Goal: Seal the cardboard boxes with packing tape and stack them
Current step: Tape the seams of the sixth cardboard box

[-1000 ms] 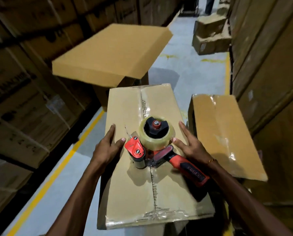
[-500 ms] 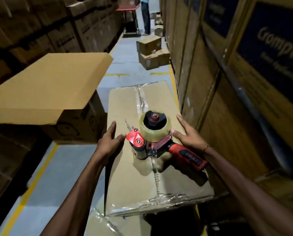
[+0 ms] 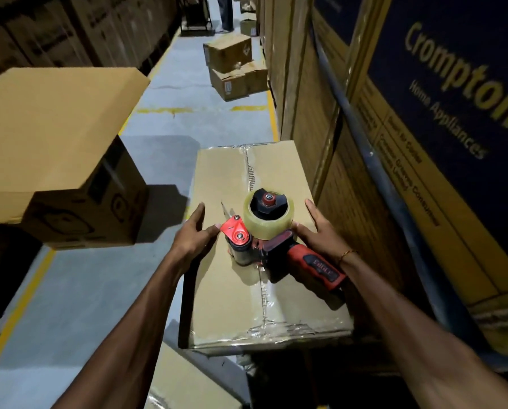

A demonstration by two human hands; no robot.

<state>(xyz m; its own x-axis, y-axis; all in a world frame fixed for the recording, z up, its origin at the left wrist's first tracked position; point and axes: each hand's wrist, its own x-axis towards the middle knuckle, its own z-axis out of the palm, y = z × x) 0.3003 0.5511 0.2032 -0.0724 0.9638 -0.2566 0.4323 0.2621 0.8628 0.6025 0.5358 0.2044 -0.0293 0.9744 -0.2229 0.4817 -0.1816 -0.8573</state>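
Note:
A long taped cardboard box (image 3: 226,305) is held in front of me, clear tape along its centre seam and across its near end. My left hand (image 3: 192,237) grips its left edge with the thumb on top. My right hand (image 3: 320,231) grips its right edge the same way. A red and black tape dispenser (image 3: 269,231) with a roll of clear tape lies loose on the box top between my hands, its handle pointing towards my right wrist.
A large cardboard box (image 3: 55,128) juts in at the left at chest height. Tall printed cartons (image 3: 423,143) form a wall close on the right. Another box (image 3: 187,385) lies below the held one. Two boxes (image 3: 235,66) sit on the aisle floor ahead, a person (image 3: 224,13) beyond.
The view has swung to the right along the aisle with the box carried in both hands. The flat box seen earlier at the right has gone out of view, and the carton wall is now close.

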